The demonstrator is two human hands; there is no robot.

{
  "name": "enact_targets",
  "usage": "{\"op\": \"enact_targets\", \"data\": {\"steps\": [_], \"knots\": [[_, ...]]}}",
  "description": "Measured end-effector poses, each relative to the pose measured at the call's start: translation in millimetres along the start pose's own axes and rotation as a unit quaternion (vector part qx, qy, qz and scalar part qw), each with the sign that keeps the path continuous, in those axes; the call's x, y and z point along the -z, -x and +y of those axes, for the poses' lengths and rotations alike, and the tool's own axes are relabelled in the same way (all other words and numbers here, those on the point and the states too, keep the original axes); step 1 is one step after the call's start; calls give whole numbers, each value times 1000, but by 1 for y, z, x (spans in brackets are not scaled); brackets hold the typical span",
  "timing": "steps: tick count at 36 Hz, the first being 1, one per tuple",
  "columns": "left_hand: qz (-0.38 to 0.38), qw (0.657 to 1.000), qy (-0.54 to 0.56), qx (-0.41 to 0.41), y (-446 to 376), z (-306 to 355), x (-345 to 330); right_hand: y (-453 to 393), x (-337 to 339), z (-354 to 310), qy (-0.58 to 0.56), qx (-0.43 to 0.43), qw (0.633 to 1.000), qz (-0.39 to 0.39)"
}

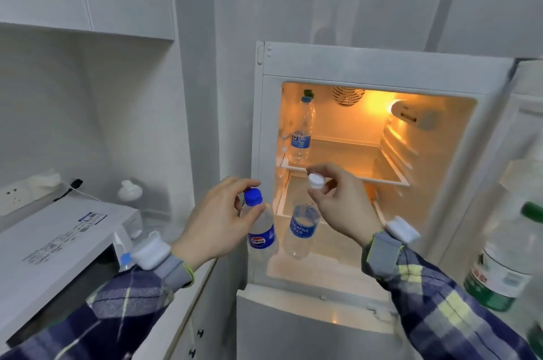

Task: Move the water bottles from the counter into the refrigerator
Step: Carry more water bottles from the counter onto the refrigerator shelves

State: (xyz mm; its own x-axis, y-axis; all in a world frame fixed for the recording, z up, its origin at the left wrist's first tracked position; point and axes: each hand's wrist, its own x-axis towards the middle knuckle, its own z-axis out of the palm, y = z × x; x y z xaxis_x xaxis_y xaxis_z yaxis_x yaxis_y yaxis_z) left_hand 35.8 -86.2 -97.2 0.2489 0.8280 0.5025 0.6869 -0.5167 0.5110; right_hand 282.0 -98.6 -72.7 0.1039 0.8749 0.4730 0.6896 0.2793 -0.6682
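Your left hand (219,223) pinches the blue-capped bottle (262,229) at its neck, your right hand (338,204) the white-capped Aquafina bottle (302,230) (both dangling, likely for easy lowering), just before the refrigerator (382,66); another bottle (302,130) stands inside.

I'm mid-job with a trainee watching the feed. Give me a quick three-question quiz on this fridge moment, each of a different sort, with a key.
1. True or false: the refrigerator door is open and its inside light is on.
2. Multiple choice: the left hand grips its bottle by A) the label, B) the blue cap, C) the base.
3. Fill in: the right hand holds the bottle with the ___ cap.

Key
1. True. One bottle already stands on the upper shelf.
2. B. The bottle hangs below the fingers.
3. White.
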Motion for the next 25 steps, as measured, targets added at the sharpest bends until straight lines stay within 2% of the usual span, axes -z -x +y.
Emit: {"op": "enact_targets", "data": {"steps": [7, 15, 25], "knots": [[-5, 1000, -3, -19, -58, 9, -9, -45, 17, 16, 5, 13, 998, 63], [-25, 995, -23, -97, -136, 0, -17, -110, 25, 37, 39, 12, 987, 158], [-57, 988, -5, -144, -186, -15, -40, -168, 23, 52, 88, 5, 972, 219]]}}
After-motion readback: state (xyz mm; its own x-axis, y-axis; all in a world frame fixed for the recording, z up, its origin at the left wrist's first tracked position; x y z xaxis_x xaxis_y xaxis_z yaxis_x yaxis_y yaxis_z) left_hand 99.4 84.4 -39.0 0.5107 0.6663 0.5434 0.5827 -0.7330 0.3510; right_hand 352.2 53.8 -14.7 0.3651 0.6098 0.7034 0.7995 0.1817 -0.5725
